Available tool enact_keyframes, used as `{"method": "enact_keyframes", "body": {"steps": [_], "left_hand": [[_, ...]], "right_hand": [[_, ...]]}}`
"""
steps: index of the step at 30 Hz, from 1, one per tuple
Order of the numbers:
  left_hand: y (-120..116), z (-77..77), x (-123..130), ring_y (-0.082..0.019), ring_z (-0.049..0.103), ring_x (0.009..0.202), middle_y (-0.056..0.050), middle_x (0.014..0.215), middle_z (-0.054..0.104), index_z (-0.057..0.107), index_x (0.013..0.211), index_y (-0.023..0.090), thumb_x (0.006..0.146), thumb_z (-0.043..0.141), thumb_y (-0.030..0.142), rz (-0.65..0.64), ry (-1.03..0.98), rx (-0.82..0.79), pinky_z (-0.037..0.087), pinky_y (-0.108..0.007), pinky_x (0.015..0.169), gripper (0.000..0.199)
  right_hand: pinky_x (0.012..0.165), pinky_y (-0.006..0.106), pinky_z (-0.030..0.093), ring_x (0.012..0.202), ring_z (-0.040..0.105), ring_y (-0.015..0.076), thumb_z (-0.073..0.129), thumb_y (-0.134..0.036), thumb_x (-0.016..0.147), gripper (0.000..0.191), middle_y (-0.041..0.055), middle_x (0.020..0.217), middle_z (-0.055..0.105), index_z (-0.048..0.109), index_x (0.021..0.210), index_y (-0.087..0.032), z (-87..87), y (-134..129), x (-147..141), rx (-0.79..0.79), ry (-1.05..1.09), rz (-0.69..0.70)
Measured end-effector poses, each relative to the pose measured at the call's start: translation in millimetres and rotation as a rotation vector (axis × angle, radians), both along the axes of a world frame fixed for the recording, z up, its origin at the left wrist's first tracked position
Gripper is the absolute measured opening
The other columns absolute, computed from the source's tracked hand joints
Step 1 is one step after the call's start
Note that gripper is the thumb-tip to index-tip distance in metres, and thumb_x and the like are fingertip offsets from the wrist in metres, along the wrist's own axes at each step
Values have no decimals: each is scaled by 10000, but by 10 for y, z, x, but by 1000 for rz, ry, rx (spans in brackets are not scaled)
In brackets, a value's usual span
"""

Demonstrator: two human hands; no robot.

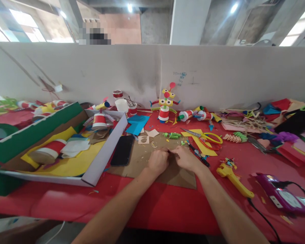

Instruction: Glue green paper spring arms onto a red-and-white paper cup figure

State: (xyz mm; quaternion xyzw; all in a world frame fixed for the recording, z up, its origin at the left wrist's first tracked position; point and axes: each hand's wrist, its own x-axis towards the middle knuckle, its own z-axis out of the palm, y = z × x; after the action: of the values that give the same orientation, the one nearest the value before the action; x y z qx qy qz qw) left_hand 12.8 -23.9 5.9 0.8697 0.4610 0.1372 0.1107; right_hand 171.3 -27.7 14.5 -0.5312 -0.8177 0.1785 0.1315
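My left hand (158,161) and my right hand (185,158) meet fingertip to fingertip over a brown cardboard sheet (139,159) on the red table. They pinch something very small between them; what it is stays hidden by the fingers. A black phone (122,150) lies just left of my left hand. Yellow-handled scissors (205,136) rest on yellow paper beyond my right hand. A paper-cup robot figure (165,105) stands upright at the back by the wall.
A shallow white box (105,152) holding yellow paper and a red-and-white cup sits at the left. A yellow glue gun (234,179) and a purple device (279,196) with a black cord lie at the right. Paper scraps pile up at the far right.
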Motion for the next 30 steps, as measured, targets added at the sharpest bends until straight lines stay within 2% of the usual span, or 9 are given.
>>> {"method": "enact_keyframes", "body": {"steps": [4,12,19,22,26,30], "left_hand": [[21,-45,-6,-223,650,905,-109,926,707,716,893,139,760,493,57,4,-9,8,509,-319,831,272],[36,-90,-14,-227,649,886,-117,893,699,707,819,130,728,500,47,-5,-16,32,514,-334,824,241],[38,-107,-26,-222,651,904,-109,923,707,719,836,138,733,498,43,-17,-50,54,514,-319,835,261],[43,-116,-41,-218,650,929,-100,946,712,724,827,150,739,500,43,-15,-77,55,513,-314,849,264],[110,-146,-87,-195,651,958,-76,1005,723,734,901,167,747,469,14,-43,-152,42,508,-302,870,343],[224,-204,-118,-162,675,866,-50,904,749,752,878,189,729,442,-25,-57,-345,-5,519,-280,820,406]], "right_hand": [[761,255,431,822,620,198,448,-2,702,573,114,867,661,661,1201,-187,-2,-17,-6,4,-16,-10],[727,253,409,789,590,194,457,-20,721,475,100,835,632,694,1100,-183,-26,-41,-18,26,-73,-21],[727,269,421,811,598,213,450,-38,734,464,111,831,648,678,1115,-171,-19,-56,-32,47,-79,-12],[778,285,436,846,608,215,451,-32,724,535,111,858,671,649,1200,-177,-47,-59,-12,44,-38,-42],[830,310,451,913,618,212,445,-53,751,637,119,1013,696,500,1371,-184,-88,-70,12,54,75,-71],[850,314,464,961,635,214,481,-87,752,673,134,1149,678,419,1421,-136,-88,-72,3,42,134,-99]]}}
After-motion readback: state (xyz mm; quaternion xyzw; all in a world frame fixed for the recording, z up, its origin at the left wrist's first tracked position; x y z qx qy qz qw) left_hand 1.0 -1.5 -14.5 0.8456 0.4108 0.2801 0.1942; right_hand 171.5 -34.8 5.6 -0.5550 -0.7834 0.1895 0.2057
